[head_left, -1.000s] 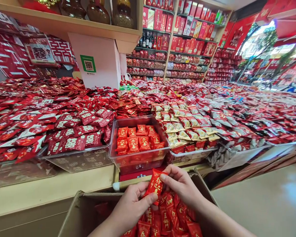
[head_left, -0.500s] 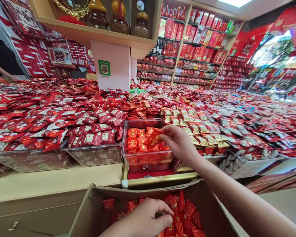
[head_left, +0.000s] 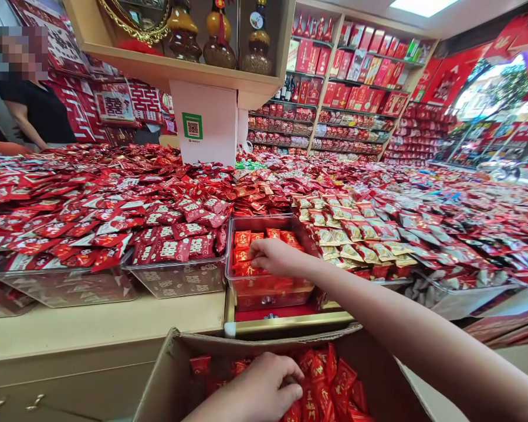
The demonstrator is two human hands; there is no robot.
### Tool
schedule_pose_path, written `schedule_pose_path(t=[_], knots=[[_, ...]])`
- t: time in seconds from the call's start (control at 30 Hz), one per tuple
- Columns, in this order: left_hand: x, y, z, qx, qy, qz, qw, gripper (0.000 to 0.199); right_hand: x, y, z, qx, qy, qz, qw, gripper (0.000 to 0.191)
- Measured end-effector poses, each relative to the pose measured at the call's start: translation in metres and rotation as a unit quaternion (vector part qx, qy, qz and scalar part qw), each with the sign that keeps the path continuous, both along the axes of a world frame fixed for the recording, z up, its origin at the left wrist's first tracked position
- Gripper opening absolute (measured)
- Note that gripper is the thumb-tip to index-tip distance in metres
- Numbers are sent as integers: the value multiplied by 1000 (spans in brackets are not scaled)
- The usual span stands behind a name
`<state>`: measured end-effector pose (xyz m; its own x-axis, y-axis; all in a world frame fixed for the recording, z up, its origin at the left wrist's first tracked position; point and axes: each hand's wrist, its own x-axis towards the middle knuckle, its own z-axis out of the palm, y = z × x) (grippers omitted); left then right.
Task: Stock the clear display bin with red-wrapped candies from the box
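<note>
My right hand point(head_left: 275, 258) is inside a clear plastic bin point(head_left: 270, 290), its fingertips pinched on a red candy packet point(head_left: 245, 268) at the bin's left side. Small red packets with gold lettering lie in rows around it, and the hand covers some of them. Lower down, my left hand point(head_left: 268, 384) is curled over the open cardboard box point(head_left: 169, 375). Its thumb and forefinger bend toward each other; the palm side is hidden, so I cannot make out what it holds. Loose red candies point(head_left: 319, 381) fill the box beside that hand.
Bins of dark red packets point(head_left: 176, 246) stand to the left, and cream-and-red packets point(head_left: 347, 234) to the right. A white pillar point(head_left: 209, 126) with a QR code supports an overhanging shelf point(head_left: 171, 64). Behind the counter at far left stands a person point(head_left: 35, 111) in black.
My right hand has moved left and down with the candy packet, from above the bin onto the rows inside. My left hand keeps almost the same pose. The view has shifted slightly left.
</note>
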<state>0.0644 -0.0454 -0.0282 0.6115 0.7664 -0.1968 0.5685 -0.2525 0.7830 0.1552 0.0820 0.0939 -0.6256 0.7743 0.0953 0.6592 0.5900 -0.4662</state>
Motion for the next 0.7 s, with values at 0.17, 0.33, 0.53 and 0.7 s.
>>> schedule_pose_path(t=[0.17, 0.33, 0.53, 0.7], knots=[[-1, 0, 2, 8, 14, -13, 1000, 28, -1, 10, 7, -6, -88, 6, 996, 12], [-1, 0, 8, 13, 31, -13, 999, 28, -5, 17, 14, 10, -148, 43, 988, 15], [-3, 0, 9, 29, 45, -21, 998, 27, -2, 23, 24, 14, -200, 68, 977, 20], [-3, 1, 6, 50, 59, -37, 996, 27, -1, 26, 26, 2, -232, 72, 970, 22]])
